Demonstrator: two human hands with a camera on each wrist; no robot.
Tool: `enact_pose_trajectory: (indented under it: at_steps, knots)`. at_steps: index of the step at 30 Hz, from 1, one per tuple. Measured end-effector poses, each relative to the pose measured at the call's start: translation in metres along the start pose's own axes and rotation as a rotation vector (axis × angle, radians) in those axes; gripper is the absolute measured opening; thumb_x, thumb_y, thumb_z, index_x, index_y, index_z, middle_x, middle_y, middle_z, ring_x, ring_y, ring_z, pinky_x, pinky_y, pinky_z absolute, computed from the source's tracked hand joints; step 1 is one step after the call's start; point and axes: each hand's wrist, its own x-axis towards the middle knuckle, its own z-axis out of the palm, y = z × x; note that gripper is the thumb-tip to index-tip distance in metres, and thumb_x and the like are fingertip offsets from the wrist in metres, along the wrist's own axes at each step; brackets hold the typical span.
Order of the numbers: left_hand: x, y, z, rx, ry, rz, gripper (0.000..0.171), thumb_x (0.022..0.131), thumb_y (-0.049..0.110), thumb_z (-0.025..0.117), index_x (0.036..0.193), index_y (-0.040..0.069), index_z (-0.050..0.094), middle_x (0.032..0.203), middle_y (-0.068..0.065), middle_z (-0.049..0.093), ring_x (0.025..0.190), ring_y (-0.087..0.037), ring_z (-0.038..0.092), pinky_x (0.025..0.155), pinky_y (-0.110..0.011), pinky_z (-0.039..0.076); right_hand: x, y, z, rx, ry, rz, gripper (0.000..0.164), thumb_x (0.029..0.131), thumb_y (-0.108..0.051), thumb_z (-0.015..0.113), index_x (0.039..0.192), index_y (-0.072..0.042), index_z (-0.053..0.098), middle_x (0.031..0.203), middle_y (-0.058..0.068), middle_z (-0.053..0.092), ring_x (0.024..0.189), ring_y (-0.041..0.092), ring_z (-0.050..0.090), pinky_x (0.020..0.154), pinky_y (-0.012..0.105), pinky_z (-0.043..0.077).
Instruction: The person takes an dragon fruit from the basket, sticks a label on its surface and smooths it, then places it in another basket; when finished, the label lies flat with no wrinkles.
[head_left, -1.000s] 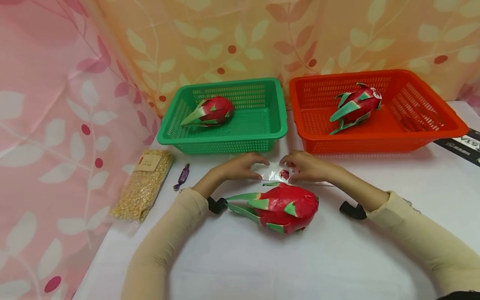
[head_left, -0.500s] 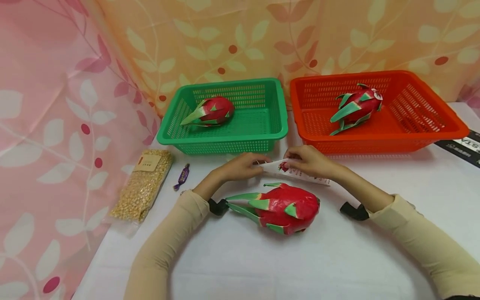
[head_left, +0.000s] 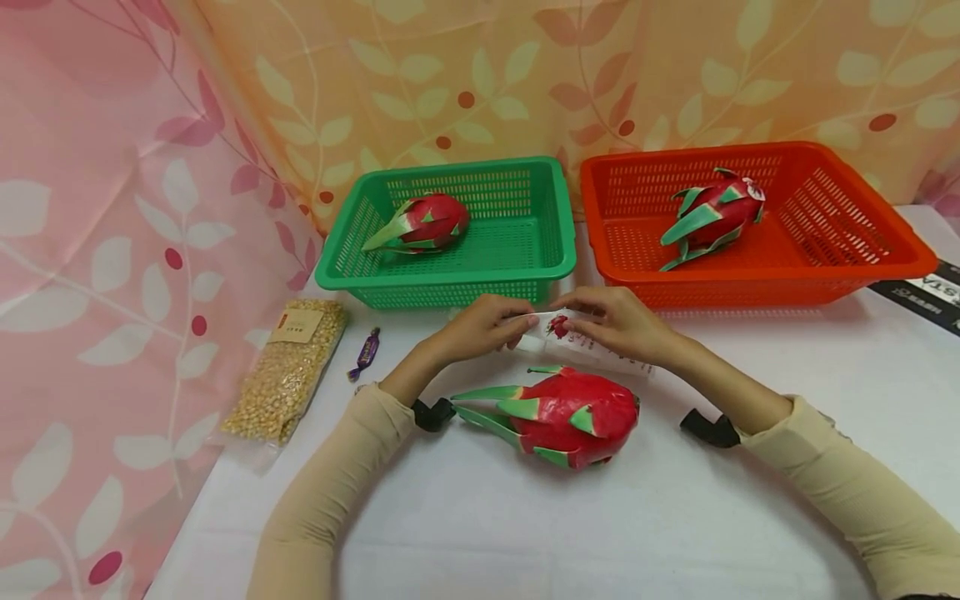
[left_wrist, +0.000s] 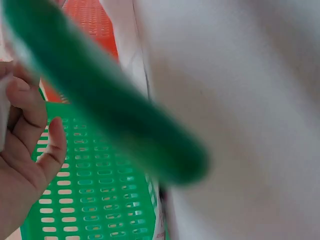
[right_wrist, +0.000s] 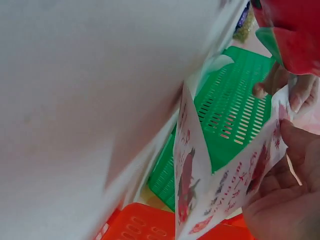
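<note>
A white paper strip of labels (head_left: 551, 323), printed with dragon fruit pictures and red lettering, stretches between both hands. My left hand (head_left: 483, 327) pinches its left end between thumb and fingers. My right hand (head_left: 626, 325) grips it further right, thumb on the printed face. In the right wrist view the strip (right_wrist: 227, 192) is folded sharply, its free end hanging. Just in front of the hands a red dragon fruit (head_left: 573, 412) with green scales lies on its side, scale tips pointing left. A blurred green scale (left_wrist: 105, 95) crosses the left wrist view.
Behind the hands stand a green basket (head_left: 457, 282) and a red basket (head_left: 750, 273), with a dragon fruit in each. To the left lie a bag of yellow kernels (head_left: 281, 387) and a purple-wrapped candy (head_left: 364, 354). A black-and-white printed item (head_left: 926, 292) lies far right.
The strip, flatter near the table a second ago, is raised and turned toward me. The right hand has shifted slightly left and up; the left hand now pinches the strip's end. Fruits and baskets stay put.
</note>
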Motion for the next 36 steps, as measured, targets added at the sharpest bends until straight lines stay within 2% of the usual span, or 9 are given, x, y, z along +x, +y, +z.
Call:
enact_pose_trajectory:
  at_steps: [5, 10, 13, 16, 22, 26, 29, 33, 36]
  knots:
    - [-0.001, 0.001, -0.002, -0.088, -0.024, -0.057, 0.025, 0.096, 0.016, 0.046, 0.086, 0.001, 0.064, 0.052, 0.001, 0.049, 0.047, -0.008, 0.043, 0.046, -0.022, 0.037, -0.001, 0.003, 0.003, 0.005, 0.071, -0.091, 0.026, 0.076, 0.000, 0.070, 0.102, -0.006, 0.069, 0.091, 0.003, 0.067, 0.077, 0.008, 0.058, 0.062, 0.016, 0.049]
    - [-0.002, 0.002, -0.006, -0.267, -0.056, -0.111, 0.027, 0.096, 0.012, 0.042, 0.089, -0.005, 0.062, 0.051, -0.003, 0.046, 0.046, -0.010, 0.039, 0.044, -0.023, 0.033, -0.002, 0.004, 0.004, 0.048, 0.151, -0.185, 0.029, 0.071, 0.008, 0.072, 0.097, -0.003, 0.071, 0.095, 0.007, 0.064, 0.092, 0.012, 0.058, 0.076, 0.010, 0.047]
    - [-0.001, 0.003, -0.008, -0.308, -0.076, -0.105, 0.028, 0.096, 0.012, 0.041, 0.091, -0.007, 0.061, 0.052, -0.002, 0.046, 0.046, -0.010, 0.039, 0.045, -0.023, 0.034, -0.004, 0.003, 0.001, 0.081, 0.183, -0.207, 0.028, 0.069, 0.012, 0.071, 0.093, -0.001, 0.072, 0.097, 0.013, 0.063, 0.097, 0.014, 0.057, 0.081, 0.010, 0.046]
    - [0.000, 0.000, -0.009, -0.310, -0.092, -0.107, 0.029, 0.097, 0.012, 0.041, 0.091, -0.009, 0.059, 0.052, -0.001, 0.045, 0.047, -0.010, 0.039, 0.047, -0.022, 0.034, -0.007, 0.000, -0.004, 0.140, 0.200, -0.194, 0.028, 0.068, 0.015, 0.070, 0.091, 0.001, 0.071, 0.098, 0.014, 0.063, 0.098, 0.012, 0.057, 0.079, 0.011, 0.047]
    - [-0.004, -0.015, -0.010, -0.270, -0.072, -0.161, 0.029, 0.097, 0.011, 0.041, 0.086, -0.010, 0.058, 0.053, -0.001, 0.045, 0.048, -0.009, 0.038, 0.048, -0.021, 0.031, -0.023, -0.004, -0.021, 0.391, 0.223, -0.084, 0.021, 0.076, 0.016, 0.062, 0.092, 0.005, 0.069, 0.096, 0.001, 0.062, 0.098, 0.013, 0.055, 0.075, 0.016, 0.049]
    - [-0.003, -0.021, -0.009, -0.172, -0.062, -0.181, 0.030, 0.097, 0.014, 0.042, 0.083, -0.007, 0.059, 0.053, -0.003, 0.046, 0.047, -0.010, 0.037, 0.048, -0.021, 0.029, -0.028, -0.007, -0.035, 0.548, 0.231, -0.007, 0.017, 0.083, 0.010, 0.058, 0.097, 0.006, 0.068, 0.094, 0.002, 0.065, 0.096, 0.017, 0.055, 0.079, 0.018, 0.049]
    - [-0.003, -0.020, -0.010, -0.031, -0.064, -0.197, 0.030, 0.097, 0.019, 0.043, 0.089, -0.003, 0.062, 0.064, -0.007, 0.055, 0.056, -0.013, 0.045, 0.054, -0.023, 0.037, -0.027, -0.010, -0.045, 0.506, 0.189, 0.074, 0.019, 0.086, 0.004, 0.057, 0.101, 0.002, 0.068, 0.094, 0.000, 0.066, 0.090, 0.015, 0.057, 0.073, 0.018, 0.050]
    - [-0.003, -0.012, -0.013, 0.140, -0.039, -0.196, 0.029, 0.096, 0.021, 0.046, 0.107, 0.001, 0.063, 0.095, -0.011, 0.067, 0.086, -0.017, 0.060, 0.077, -0.031, 0.047, -0.022, -0.017, -0.056, 0.364, 0.071, 0.137, 0.020, 0.088, 0.000, 0.057, 0.105, 0.001, 0.067, 0.094, -0.001, 0.067, 0.087, 0.015, 0.058, 0.068, 0.019, 0.049]
    - [-0.004, 0.005, -0.017, 0.105, 0.019, -0.181, 0.026, 0.094, 0.018, 0.051, 0.109, 0.001, 0.064, 0.103, -0.012, 0.067, 0.096, -0.021, 0.062, 0.084, -0.033, 0.048, -0.016, -0.023, -0.060, 0.265, -0.020, 0.159, 0.023, 0.088, -0.005, 0.059, 0.110, -0.002, 0.065, 0.094, -0.004, 0.067, 0.082, 0.015, 0.058, 0.063, 0.021, 0.049]
